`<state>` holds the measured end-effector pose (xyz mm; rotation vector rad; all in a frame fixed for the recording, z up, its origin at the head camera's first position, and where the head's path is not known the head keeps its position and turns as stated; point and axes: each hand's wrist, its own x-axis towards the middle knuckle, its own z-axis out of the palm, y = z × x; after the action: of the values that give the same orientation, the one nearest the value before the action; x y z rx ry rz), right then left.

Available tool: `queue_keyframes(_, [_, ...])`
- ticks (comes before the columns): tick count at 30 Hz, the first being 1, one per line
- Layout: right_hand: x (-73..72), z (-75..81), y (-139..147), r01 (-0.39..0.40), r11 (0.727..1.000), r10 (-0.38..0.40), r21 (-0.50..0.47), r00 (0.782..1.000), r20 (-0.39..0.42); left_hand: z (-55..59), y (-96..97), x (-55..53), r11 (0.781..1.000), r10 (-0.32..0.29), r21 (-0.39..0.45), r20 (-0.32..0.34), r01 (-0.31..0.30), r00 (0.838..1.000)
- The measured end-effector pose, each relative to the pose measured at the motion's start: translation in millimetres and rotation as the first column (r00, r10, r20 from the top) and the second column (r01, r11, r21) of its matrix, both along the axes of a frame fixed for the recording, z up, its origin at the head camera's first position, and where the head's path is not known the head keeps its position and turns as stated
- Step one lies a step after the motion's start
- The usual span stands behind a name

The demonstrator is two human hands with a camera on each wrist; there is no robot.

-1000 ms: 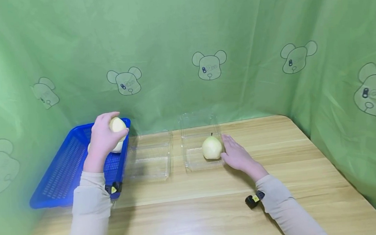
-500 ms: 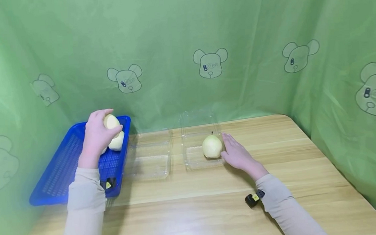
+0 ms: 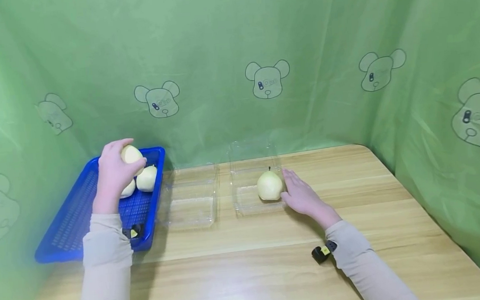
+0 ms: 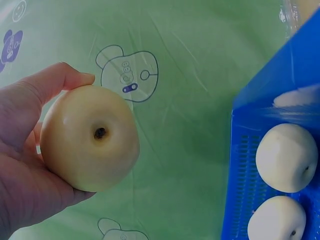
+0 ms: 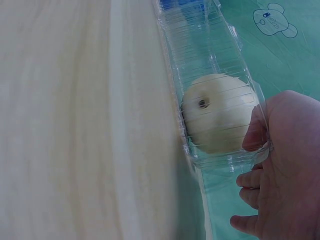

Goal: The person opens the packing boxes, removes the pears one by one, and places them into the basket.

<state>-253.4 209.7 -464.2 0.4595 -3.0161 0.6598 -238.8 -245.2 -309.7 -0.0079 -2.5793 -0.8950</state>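
My left hand (image 3: 116,170) grips a pale yellow pear (image 3: 131,155), holding it up over the far part of the blue basket (image 3: 154,207). In the left wrist view, the thumb and fingers wrap around the held pear (image 4: 95,145), its dark pit facing the camera. Two more pears, one (image 3: 147,179) by the basket's right wall, lie below. My right hand (image 3: 303,196) rests with extended fingers against the right end of a clear plastic box (image 3: 245,196). Inside that box sits one pear (image 3: 269,186), stem up. The right wrist view shows this pear (image 5: 217,115) through the plastic.
Another clear plastic box (image 3: 192,211), with its lid raised, stands between the basket and the pear's box. All of it is on a wooden table (image 3: 240,271). A green curtain (image 3: 212,54) with bear prints hangs behind and on both sides.
My left hand has moved left with its pear, uncovering more of the two pears in the basket. The right hand and the boxed pear have stayed in place.
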Motion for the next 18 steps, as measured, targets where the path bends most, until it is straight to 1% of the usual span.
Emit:
queue_keyframes(4, [0.5, 1.0, 0, 0.001, 1.0, -0.001, 0.001, 1.0, 0.002, -1.5, -5.3, -1.8, 1.0, 0.014, 0.008, 0.008, -0.014, 1.0])
queue_keyframes(8, [0.9, 1.6, 0, 0.001, 1.0, -0.001, 0.003, 1.0, 0.002, -4.7, -11.9, -6.2, 0.999, 0.028, 0.022, 0.012, -0.029, 1.0])
queue_keyframes(14, [0.5, 0.8, 0, -0.004, 1.0, 0.004, 0.012, 1.0, -0.001, -11.0, -21.8, -12.8, 0.997, 0.051, 0.049, 0.022, -0.052, 0.998])
queue_keyframes(18, [-0.3, 0.1, 0, -0.004, 1.0, 0.004, 0.004, 1.0, -0.005, -16.2, -27.8, -17.3, 0.997, 0.051, 0.058, 0.027, -0.052, 0.998])
